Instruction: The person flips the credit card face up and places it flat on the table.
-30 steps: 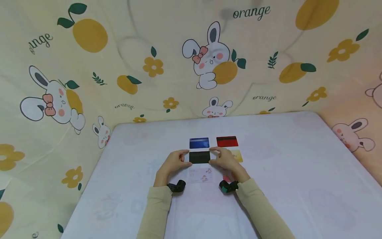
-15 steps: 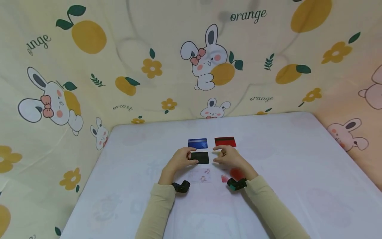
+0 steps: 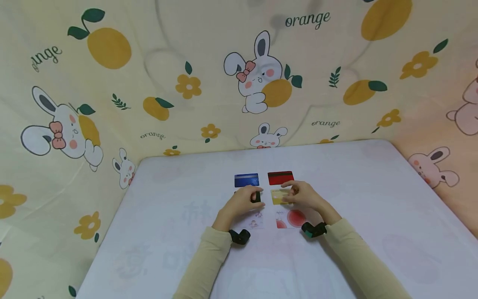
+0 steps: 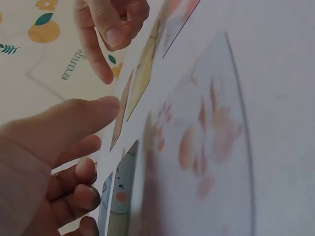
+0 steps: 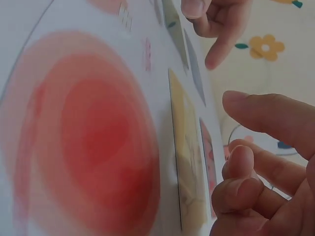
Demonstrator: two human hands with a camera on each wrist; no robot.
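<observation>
While the black card [image 3: 255,197] lies left of the yellow card [image 3: 276,197] on the counter [image 3: 347,182], seemingly spaced to stay distinct, the left hand [image 3: 242,201] hovers over the former, the right hand [image 3: 307,195] over the latter, both relaxed, gripping nothing.

Left hand [image 3: 242,202] left of yellow card [image 3: 277,197], thumb and forefinger apart; right hand [image 3: 304,195] over card's right side, likewise parted.

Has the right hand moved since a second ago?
Yes. Judged against the red card in the head view, the right hand has shifted to the right.
</observation>
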